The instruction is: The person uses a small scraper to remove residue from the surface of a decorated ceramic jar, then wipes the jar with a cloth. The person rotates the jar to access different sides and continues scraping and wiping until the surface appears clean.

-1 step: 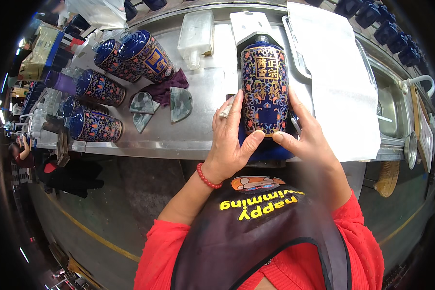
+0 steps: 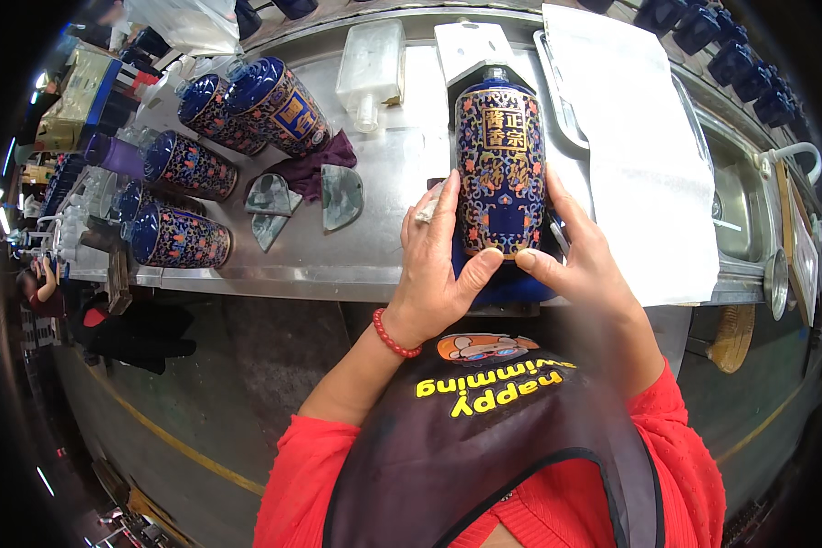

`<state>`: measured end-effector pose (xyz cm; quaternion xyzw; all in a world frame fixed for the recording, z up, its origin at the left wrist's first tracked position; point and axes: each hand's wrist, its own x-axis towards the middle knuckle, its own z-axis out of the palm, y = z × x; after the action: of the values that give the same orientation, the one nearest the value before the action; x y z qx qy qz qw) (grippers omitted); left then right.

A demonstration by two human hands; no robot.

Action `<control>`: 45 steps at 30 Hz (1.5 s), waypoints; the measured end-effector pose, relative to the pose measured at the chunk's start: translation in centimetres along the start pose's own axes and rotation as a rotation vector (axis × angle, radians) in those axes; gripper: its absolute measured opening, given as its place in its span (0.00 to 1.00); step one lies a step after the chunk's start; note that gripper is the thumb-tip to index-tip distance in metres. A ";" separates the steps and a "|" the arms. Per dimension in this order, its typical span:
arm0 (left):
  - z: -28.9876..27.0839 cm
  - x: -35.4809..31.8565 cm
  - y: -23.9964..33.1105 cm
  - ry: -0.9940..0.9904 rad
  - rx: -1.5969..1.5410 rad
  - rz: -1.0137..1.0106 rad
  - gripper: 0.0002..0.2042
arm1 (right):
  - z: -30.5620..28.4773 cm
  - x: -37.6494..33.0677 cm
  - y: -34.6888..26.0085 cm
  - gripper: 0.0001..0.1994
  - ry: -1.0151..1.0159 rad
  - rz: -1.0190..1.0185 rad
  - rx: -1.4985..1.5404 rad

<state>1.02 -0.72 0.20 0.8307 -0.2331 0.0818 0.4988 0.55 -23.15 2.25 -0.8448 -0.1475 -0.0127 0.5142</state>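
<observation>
Blue patterned bottle (image 2: 500, 164) is clasped between left hand (image 2: 434, 265) and right hand (image 2: 580, 260) on steel bench (image 2: 338, 260); base apparently rests on blue cloth (image 2: 507, 288), so tipping is risked if grip slackens.

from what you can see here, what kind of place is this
Probably a bottling or packing workshop. Both hands hold a blue patterned bottle on a long steel workbench; more matching bottles lie at the left, with a sink at the right.
</observation>
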 end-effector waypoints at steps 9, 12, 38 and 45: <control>0.4 0.2 0.4 0.020 0.103 0.005 0.46 | 0.3 0.0 -0.3 0.45 0.026 0.010 -0.004; 0.2 0.3 0.3 0.001 0.034 -0.016 0.45 | 0.2 -0.1 0.0 0.45 0.023 -0.019 -0.020; 0.8 -5.2 -0.2 0.009 0.348 0.383 0.37 | -0.2 -0.1 0.9 0.40 -0.003 -0.011 0.116; 1.1 -4.7 1.0 0.046 0.523 0.431 0.25 | -0.2 0.0 1.1 0.39 0.001 -0.011 0.143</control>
<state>-3.75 -0.62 -1.25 0.8600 -0.3633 0.2612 0.2454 0.84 -23.78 1.41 -0.8051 -0.1525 -0.0056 0.5731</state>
